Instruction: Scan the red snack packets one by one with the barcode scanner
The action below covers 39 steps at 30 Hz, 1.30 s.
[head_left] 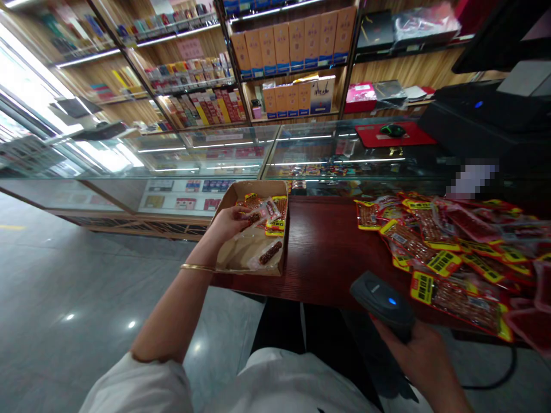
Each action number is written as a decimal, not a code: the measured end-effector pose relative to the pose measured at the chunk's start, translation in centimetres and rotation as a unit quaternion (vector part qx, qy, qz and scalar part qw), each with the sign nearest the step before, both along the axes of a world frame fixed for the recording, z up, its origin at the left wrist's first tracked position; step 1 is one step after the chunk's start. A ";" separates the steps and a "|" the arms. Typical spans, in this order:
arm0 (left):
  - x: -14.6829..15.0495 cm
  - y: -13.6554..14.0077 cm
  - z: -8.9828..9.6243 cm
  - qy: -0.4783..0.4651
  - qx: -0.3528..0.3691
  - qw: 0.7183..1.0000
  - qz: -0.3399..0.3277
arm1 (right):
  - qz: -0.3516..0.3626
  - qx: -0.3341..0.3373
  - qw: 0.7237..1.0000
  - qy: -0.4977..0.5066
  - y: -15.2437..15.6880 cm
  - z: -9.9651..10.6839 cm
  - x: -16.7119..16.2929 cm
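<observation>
My left hand (pixel 227 225) reaches into a shallow cardboard box (pixel 235 259) on the dark red wooden counter. Its fingers are closed on a small clear snack packet (pixel 255 219) with brown contents. Beneath and beside that packet lie yellow and red snack packs (pixel 275 228), and a single clear-wrapped brown snack stick (pixel 270 252) rests near the box's front right corner. Around the handle of a dark barcode scanner (pixel 383 301) with a lit blue light, my right hand (pixel 424 350) is closed, in front of the counter's edge.
A heap of yellow and red snack packs (pixel 439 252) covers the counter's right side. Behind the counter top (pixel 321 246) runs a glass display case (pixel 224 150), with a mouse (pixel 392 131) on a red mat (pixel 365 136). The scanner's cable (pixel 501 378) hangs at the lower right.
</observation>
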State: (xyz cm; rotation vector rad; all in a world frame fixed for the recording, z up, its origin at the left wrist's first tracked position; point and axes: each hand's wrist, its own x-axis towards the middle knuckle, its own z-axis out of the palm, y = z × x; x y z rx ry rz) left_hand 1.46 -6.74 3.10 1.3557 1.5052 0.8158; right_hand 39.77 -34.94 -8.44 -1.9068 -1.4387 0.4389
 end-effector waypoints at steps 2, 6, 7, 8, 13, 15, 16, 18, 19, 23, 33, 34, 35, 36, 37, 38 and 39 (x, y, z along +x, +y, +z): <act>1.0 -1.6 0.8 -0.101 0.002 0.994 0.041 | -0.002 -0.001 1.000 0.000 -0.2 0.0 0.0; 5.2 -5.9 2.1 -0.346 -0.131 0.929 -0.001 | -0.015 0.011 0.999 0.027 -0.6 0.2 0.0; 6.5 -7.0 2.2 -0.394 -0.174 0.902 -0.023 | -0.022 0.014 0.999 0.034 -0.6 0.3 0.0; 7.8 -7.9 2.1 -0.435 -0.212 0.874 -0.043 | -0.026 0.013 0.999 0.039 -0.7 0.5 0.1; 12.9 -10.3 -0.4 -0.521 -0.336 0.776 -0.116 | -0.003 -0.011 0.998 0.056 -1.2 1.7 0.6; 14.0 -10.4 -1.7 -0.513 -0.360 0.769 -0.126 | 0.006 -0.008 0.998 0.059 -1.4 2.3 0.6; 14.3 -10.3 -2.2 -0.506 -0.368 0.769 -0.130 | 0.008 -0.007 0.998 0.061 -1.4 2.6 0.6; 14.6 -10.2 -3.1 -0.489 -0.378 0.774 -0.139 | -0.002 -0.001 0.998 0.063 -1.6 3.1 0.3; 14.6 -10.2 -3.5 -0.480 -0.380 0.778 -0.144 | -0.007 0.001 0.998 0.064 -1.6 3.2 0.2; 14.5 -10.2 -4.5 -0.427 -0.348 0.825 -0.128 | -0.010 0.011 0.998 0.066 -1.6 3.3 -0.3; 14.4 -9.6 -6.6 -0.290 -0.268 0.911 -0.114 | 0.086 -0.006 0.996 0.010 -1.2 4.2 -0.8; 14.4 -9.5 -6.7 -0.274 -0.267 0.916 -0.120 | 0.092 -0.012 0.996 0.012 -1.2 4.4 -0.9; 14.4 -9.5 -6.7 -0.260 -0.267 0.920 -0.125 | 0.097 -0.020 0.995 0.015 -1.2 4.5 -0.9; 14.4 -9.5 -6.8 -0.247 -0.265 0.923 -0.128 | 0.102 -0.029 0.994 0.019 -1.2 4.5 -1.0; 14.5 -9.4 -6.9 -0.235 -0.264 0.926 -0.129 | 0.106 -0.039 0.993 0.022 -1.2 4.6 -1.0; 14.6 -9.4 -6.9 -0.224 -0.264 0.929 -0.130 | 0.109 -0.050 0.992 0.025 -1.2 4.7 -1.1; 14.7 -9.4 -6.9 -0.215 -0.266 0.931 -0.131 | 0.112 -0.060 0.992 0.028 -1.2 4.7 -1.1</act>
